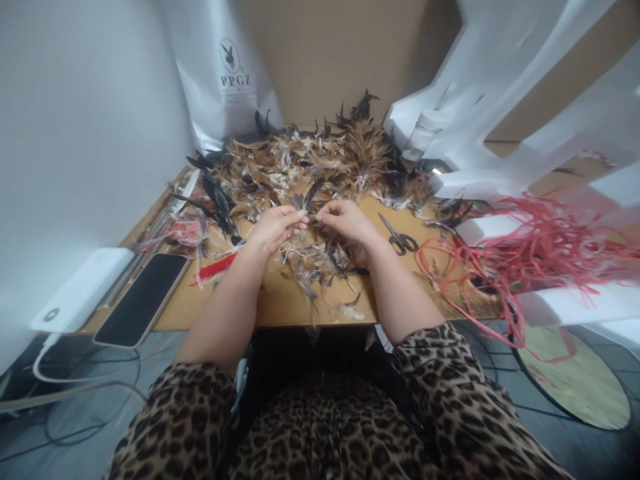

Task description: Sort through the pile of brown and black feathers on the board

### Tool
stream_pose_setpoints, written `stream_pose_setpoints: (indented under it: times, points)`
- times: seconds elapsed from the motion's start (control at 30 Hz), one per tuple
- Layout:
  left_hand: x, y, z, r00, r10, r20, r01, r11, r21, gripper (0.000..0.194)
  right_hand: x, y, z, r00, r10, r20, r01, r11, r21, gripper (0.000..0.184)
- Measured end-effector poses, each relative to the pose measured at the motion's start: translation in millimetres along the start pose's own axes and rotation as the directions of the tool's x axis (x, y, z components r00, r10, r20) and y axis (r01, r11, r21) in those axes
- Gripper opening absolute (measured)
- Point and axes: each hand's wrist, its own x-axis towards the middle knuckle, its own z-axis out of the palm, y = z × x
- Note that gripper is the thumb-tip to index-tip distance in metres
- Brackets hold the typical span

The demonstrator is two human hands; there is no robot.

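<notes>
My left hand [281, 225] is closed in a pinch on a small bunch of brown and dark feathers [303, 190], which points up and away from me. Just right of it, my right hand [343, 219] has its thumb and forefinger pressed together near the base of the bunch. Whatever is between those fingertips is too small to make out. A white string [291, 250] dangles below the left hand. Behind both hands lies a wide pile of brown feathers [280, 157], and loose feather scraps [320, 267] are scattered beneath them.
Black-handled scissors [399, 235] lie right of my right forearm. Tangled red ribbon strips [545, 247] spread at the right. At left are a phone [143, 300], a white power bank [83, 290] with a cable, and a red strip [216, 267]. A clear bottle [425, 135] stands behind.
</notes>
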Motion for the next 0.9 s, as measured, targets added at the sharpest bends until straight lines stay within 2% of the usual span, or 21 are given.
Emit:
stream_pose_setpoints:
  times: [0.07,0.17,0.23,0.3,0.4,0.5,0.6,0.7,0.8,0.9]
  points:
    - [0,1,0.0,1.000,0.008,-0.018,-0.008,1.000,-0.021,0.019,-1,1,-2,0.999,0.042,0.029,-0.034,0.976,-0.216,0.022]
    - [0,1,0.3,1.000,0.010,-0.016,-0.010,1.000,-0.025,0.019,-3,1,1,0.991,0.125,0.051,-0.088,0.884,-0.459,0.024]
    - [-1,0,0.4,1.000,0.003,-0.004,-0.003,1.000,-0.018,0.019,-3,1,5,0.980,0.182,0.085,-0.112,0.846,-0.521,0.027]
    - [-1,1,0.6,1.000,-0.002,0.009,0.003,1.000,-0.017,0.020,-4,2,8,0.970,0.216,0.110,-0.130,0.847,-0.516,0.026]
    - [-1,2,0.8,1.000,-0.004,0.012,0.005,0.999,-0.032,0.019,-3,1,6,0.973,0.209,0.094,-0.163,0.919,-0.358,0.017]
    - [0,2,0.0,1.000,-0.014,0.002,0.014,0.998,-0.061,0.017,-3,-2,0,0.983,0.183,0.023,-0.183,0.983,-0.010,0.018]
    - [1,1,-1.4,0.999,-0.033,0.008,0.034,0.996,-0.087,0.015,-1,-7,-5,0.979,0.206,-0.015,-0.188,0.921,0.342,0.026]
    - [1,1,-1.3,0.999,-0.048,0.014,0.049,0.994,-0.097,0.012,0,-9,-4,0.976,0.217,0.009,-0.183,0.800,0.572,0.033]
    - [0,0,0.7,0.997,-0.066,0.032,0.069,0.994,-0.081,0.012,2,-7,1,0.979,0.204,0.011,-0.160,0.732,0.663,0.037]
    - [-1,-1,3.0,0.994,-0.087,0.058,0.090,0.994,-0.058,0.012,3,-3,8,0.981,0.192,-0.007,-0.138,0.728,0.671,0.036]
